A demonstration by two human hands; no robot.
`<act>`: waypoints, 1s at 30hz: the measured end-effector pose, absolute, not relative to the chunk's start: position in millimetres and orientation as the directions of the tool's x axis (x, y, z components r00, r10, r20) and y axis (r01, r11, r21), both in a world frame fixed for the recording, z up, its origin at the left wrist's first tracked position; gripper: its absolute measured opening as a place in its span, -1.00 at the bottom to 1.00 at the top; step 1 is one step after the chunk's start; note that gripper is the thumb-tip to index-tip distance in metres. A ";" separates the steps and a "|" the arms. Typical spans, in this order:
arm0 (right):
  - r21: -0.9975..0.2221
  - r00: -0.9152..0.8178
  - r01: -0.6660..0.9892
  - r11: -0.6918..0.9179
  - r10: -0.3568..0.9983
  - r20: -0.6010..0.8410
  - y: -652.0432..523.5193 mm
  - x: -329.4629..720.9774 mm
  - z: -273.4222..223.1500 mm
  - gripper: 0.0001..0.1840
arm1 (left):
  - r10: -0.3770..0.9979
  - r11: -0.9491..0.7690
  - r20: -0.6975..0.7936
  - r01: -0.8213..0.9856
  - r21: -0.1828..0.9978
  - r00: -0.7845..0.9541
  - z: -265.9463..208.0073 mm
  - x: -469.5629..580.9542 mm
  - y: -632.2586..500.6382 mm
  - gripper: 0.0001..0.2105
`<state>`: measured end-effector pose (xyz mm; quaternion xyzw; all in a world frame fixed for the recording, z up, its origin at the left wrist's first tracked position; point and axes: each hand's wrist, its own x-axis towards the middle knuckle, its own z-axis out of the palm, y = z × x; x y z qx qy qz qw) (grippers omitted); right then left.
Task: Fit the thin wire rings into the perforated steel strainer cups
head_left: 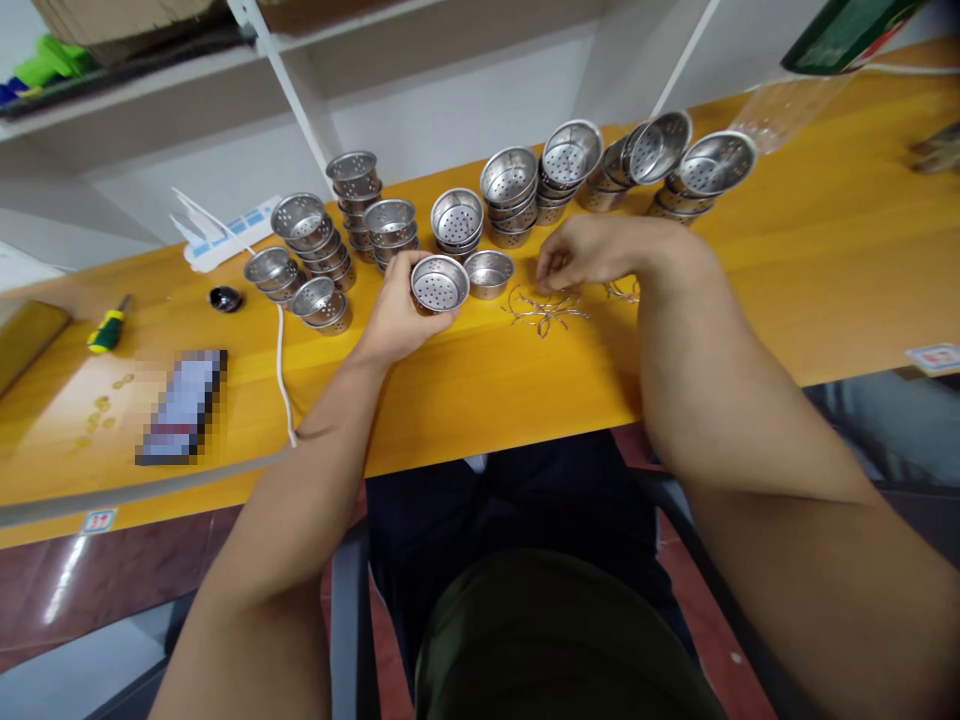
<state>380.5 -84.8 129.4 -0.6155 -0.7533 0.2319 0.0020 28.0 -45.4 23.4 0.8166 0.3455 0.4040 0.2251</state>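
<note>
My left hand (401, 318) grips a small perforated metal filter basket (440, 284), its open top tilted toward me. Right beside it on the table stands a single metal basket (490, 274). My right hand (574, 255) hovers low over a loose pile of thin bent wires (546, 312), its fingers curled together; whatever is between the fingertips is too small to make out. Part of a second bunch of wires (622, 290) shows beside my right forearm. Behind both hands rise stacks of similar baskets, among them a short stack (457, 218) just past my left hand.
More basket stacks (574, 160) line the back of the yellow table (480, 400). A phone (184, 405), a screwdriver (109, 328), a small dark round item (225, 298) and a white cable (283, 380) lie to the left. A clear plastic bottle (787, 110) lies back right.
</note>
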 end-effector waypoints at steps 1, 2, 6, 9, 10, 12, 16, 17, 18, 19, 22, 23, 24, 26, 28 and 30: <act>-0.350 -0.253 0.927 0.139 0.918 -0.305 -83.4 378.6 127.1 -0.94 | 0.747 -0.660 0.505 0.386 0.645 0.433 22.8 27.8 -45.1 -0.21; -0.343 -0.267 0.927 0.151 0.909 -0.320 -82.7 374.9 125.3 -0.99 | 0.747 -0.659 0.505 0.387 0.645 0.432 22.4 27.4 -44.8 -0.22; -0.264 -0.279 0.946 0.190 0.889 -0.362 -83.8 354.5 121.7 -0.79 | 0.748 -0.657 0.502 0.377 0.653 0.434 21.3 25.6 -43.8 -0.23; -0.206 -0.254 0.960 0.187 0.894 -0.369 -85.8 345.4 121.7 -0.78 | 0.746 -0.659 0.505 0.370 0.655 0.434 21.2 25.6 -44.1 -0.23; -0.196 -0.250 0.963 0.187 0.893 -0.375 -86.6 344.6 122.5 -0.80 | 0.745 -0.660 0.507 0.369 0.654 0.434 21.4 25.9 -44.5 -0.24; -0.197 -0.254 0.962 0.189 0.886 -0.388 -88.6 346.4 125.6 -0.83 | 0.741 -0.664 0.508 0.366 0.652 0.438 22.4 26.6 -45.5 -0.23; -0.261 -0.240 0.952 0.156 0.914 -0.327 -92.4 359.1 134.9 -0.88 | 0.728 -0.676 0.517 0.344 0.652 0.450 25.8 28.2 -47.8 -0.21; -0.273 -0.228 0.951 0.144 0.924 -0.309 -92.8 363.0 136.6 -0.91 | 0.725 -0.679 0.520 0.336 0.653 0.452 26.6 28.4 -48.2 -0.21; -0.283 -0.219 0.950 0.134 0.930 -0.294 -92.9 366.7 137.7 -0.92 | 0.721 -0.682 0.523 0.330 0.653 0.455 27.2 28.6 -48.6 -0.20; -0.298 -0.220 0.945 0.133 0.934 -0.282 -92.6 370.1 138.2 -0.93 | 0.718 -0.684 0.523 0.325 0.653 0.459 27.6 28.8 -48.9 -0.20; -0.359 -0.241 0.922 0.143 0.939 -0.245 -91.1 377.3 137.0 -0.88 | 0.716 -0.683 0.516 0.324 0.654 0.470 27.0 29.0 -48.9 -0.19; -0.375 -0.245 0.916 0.146 0.942 -0.231 -90.8 378.8 136.4 -0.86 | 0.719 -0.681 0.513 0.326 0.655 0.469 26.2 28.9 -48.5 -0.19; -0.393 -0.246 0.908 0.145 0.943 -0.222 -90.9 380.0 136.0 -0.83 | 0.721 -0.679 0.513 0.327 0.657 0.465 25.2 28.9 -47.9 -0.18; -0.457 -0.249 0.880 0.134 0.947 -0.202 -92.3 381.6 136.2 -0.78 | 0.725 -0.677 0.522 0.321 0.662 0.450 23.1 28.8 -46.4 -0.16; -0.560 -0.247 0.822 0.103 0.951 -0.188 -95.5 382.2 137.9 -0.76 | 0.722 -0.682 0.540 0.314 0.660 0.432 22.0 28.6 -44.9 -0.14; -0.664 -0.232 0.745 0.068 0.959 -0.162 -99.4 380.9 140.4 -0.76 | 0.710 -0.698 0.562 0.312 0.645 0.425 22.6 28.2 -44.0 -0.10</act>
